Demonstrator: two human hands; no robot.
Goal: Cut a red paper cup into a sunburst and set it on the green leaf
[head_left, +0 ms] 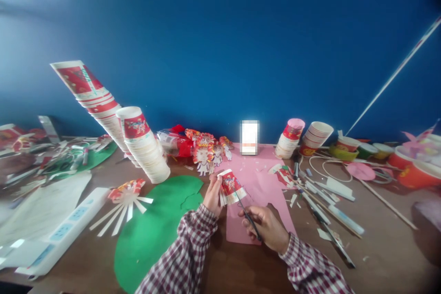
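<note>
Leaning stacks of paper cups (138,147) far left, green paper (155,229) beside my sleeve, my left hand (212,195) gripping a red paper cup (231,186) over the pink sheet (257,183), my right hand (265,225) clasping scissors (248,217) whose blades meet the cup's cut strips

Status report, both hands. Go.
Left hand holds paper cup. Right hand works scissors, blades at cup's rim strips. Pink sheet underneath.

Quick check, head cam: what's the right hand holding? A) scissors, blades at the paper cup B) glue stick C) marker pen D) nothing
A: the right hand grips scissors whose blades reach the red-and-white paper cup held in the left hand, above the pink paper sheet.
</note>
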